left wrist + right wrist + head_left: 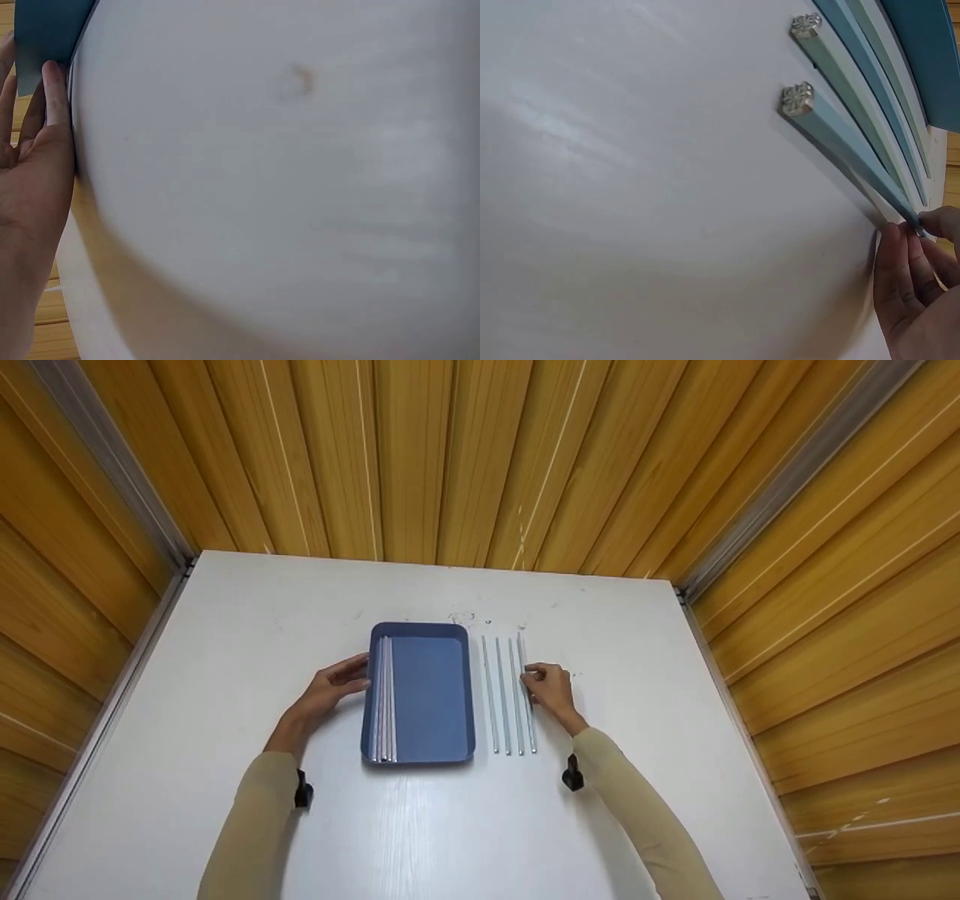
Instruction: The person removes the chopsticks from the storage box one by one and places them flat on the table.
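Note:
A blue rectangular tray (431, 697) lies on the white table with several pale pinkish chopsticks (384, 697) along its left side. My left hand (330, 688) rests against the tray's left wall, fingers extended; the left wrist view shows its thumb (54, 94) at the wall. To the right of the tray, several pale blue and green chopsticks lie in a row. My right hand (549, 688) pinches the rightmost one, a light blue chopstick (847, 150) with a patterned silver end, between thumb and fingers. Its silver end is tilted slightly up beside the green chopstick (847, 90).
The white table (420, 832) extends on all sides of the tray. Wood-patterned panels (412, 457) stand behind it and at both sides, with grey metal rails at the corners. Small dark marks (463, 617) show on the tabletop beyond the tray.

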Available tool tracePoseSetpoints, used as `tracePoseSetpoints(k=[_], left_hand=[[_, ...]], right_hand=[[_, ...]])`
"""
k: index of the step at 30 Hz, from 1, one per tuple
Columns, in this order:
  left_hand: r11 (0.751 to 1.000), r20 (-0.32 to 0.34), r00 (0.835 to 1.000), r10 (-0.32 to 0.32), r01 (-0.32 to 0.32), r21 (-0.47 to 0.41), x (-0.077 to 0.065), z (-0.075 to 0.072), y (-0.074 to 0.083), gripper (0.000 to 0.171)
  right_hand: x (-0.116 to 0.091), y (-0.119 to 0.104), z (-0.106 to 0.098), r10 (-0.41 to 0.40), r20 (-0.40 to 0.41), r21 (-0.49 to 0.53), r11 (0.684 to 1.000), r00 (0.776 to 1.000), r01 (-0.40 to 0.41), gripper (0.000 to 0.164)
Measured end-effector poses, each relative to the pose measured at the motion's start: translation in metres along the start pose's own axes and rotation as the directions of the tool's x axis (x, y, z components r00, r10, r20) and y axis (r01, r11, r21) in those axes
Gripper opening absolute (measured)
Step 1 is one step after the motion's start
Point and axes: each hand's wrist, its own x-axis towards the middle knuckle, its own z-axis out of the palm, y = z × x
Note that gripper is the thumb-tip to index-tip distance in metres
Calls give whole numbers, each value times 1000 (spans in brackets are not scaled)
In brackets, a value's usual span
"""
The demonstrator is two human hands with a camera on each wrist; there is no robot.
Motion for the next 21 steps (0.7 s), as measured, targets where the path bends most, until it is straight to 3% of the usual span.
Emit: tracePoseSetpoints(k=[8, 21], left_hand=[[999, -13, 1000, -4, 4, 40, 1, -1, 0, 68], [1000, -16, 1000, -10, 10, 19, 1, -1, 0, 67]], right_hand=[[0, 5, 3, 24, -40, -27, 999, 999, -25, 23], [-2, 8, 5, -36, -82, -104, 994, 996, 27, 22]])
